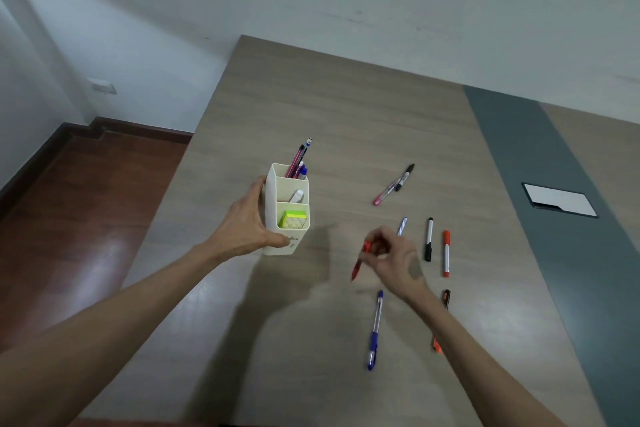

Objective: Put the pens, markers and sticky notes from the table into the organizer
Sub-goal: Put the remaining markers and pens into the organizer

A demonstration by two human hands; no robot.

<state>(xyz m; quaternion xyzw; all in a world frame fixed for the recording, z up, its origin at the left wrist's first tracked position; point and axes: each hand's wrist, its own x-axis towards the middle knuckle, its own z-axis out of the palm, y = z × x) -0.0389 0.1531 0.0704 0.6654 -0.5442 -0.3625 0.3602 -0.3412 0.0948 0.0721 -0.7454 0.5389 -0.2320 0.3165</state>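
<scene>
A cream three-compartment organizer stands on the wooden table. My left hand grips its left side and front. Several pens stand in its back slot, a white marker in the middle, green-yellow sticky notes in the front. To the right, my right hand pinches a red pen just above the table. On the table lie a blue pen, a striped pen, a black marker, a red marker, an orange pen partly under my forearm, a pink pen and a black marker.
A dark grey strip runs across the table on the right, with a white rectangular panel set in it. The table's left edge drops to a red-brown floor. A white wall stands behind.
</scene>
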